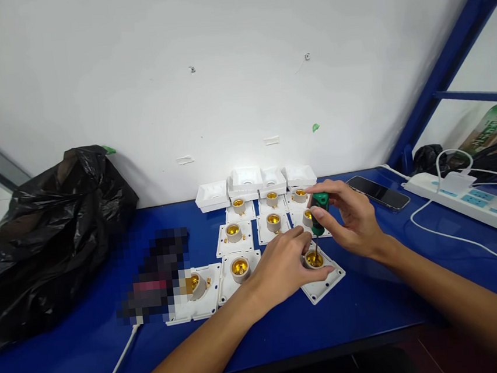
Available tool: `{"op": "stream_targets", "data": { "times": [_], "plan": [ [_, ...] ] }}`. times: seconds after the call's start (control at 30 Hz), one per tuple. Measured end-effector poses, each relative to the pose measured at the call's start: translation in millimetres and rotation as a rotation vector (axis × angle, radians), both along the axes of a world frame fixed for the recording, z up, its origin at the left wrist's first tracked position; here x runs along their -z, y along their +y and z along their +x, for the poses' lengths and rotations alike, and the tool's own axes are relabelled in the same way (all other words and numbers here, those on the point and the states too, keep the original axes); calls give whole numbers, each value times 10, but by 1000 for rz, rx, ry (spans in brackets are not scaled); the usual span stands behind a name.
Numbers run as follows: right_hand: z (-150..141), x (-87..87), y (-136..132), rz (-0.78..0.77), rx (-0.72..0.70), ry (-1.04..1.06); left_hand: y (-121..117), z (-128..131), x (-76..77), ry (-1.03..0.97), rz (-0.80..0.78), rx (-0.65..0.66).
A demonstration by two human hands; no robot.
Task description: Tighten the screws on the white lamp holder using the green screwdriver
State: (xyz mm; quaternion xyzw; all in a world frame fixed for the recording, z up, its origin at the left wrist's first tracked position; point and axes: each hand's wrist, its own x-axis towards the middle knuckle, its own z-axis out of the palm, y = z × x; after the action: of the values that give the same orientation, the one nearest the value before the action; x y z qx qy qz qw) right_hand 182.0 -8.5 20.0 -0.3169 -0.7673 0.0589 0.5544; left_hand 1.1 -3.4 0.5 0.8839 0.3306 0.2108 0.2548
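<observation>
A white square lamp holder (322, 288) with a brass-lined round socket lies turned at an angle near the table's front. My left hand (285, 265) is closed around its socket, thumb in front and fingers behind. Above it, my right hand (350, 217) grips a green and black screwdriver (320, 215) by the handle. The screwdriver stands nearly upright, its shaft reaching down into the brass socket; the tip's contact is too small to make out. More lamp holders of the same kind (273, 222) lie in rows to the left and behind, some partly hidden by my hands.
White box-like covers (248, 179) are stacked against the wall. A black plastic bag (59, 228) fills the left side, with a pixelated dark object (155, 271) and its white cable nearby. To the right lie a phone (378, 192) and a white power strip (470, 203) with cables.
</observation>
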Motion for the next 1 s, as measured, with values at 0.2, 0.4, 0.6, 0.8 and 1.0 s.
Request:
{"op": "stream_targets", "data": {
  "times": [0.2,0.4,0.6,0.8,1.0],
  "plan": [
    [4,-58,-25,2,-27,-62,4,2,18,1,-2,-9],
    [6,-110,-55,1,-63,-114,-2,6,17,-6,-19,-1],
    [23,-142,-49,-41,-52,-126,0,5,8,-12,-25,0],
    [-2,-123,-36,-11,-45,-87,-1,7,10,6,-19,-4],
    [13,-78,-11,-30,-47,-71,-9,9,-4,17,-28,-11]
  ]
}}
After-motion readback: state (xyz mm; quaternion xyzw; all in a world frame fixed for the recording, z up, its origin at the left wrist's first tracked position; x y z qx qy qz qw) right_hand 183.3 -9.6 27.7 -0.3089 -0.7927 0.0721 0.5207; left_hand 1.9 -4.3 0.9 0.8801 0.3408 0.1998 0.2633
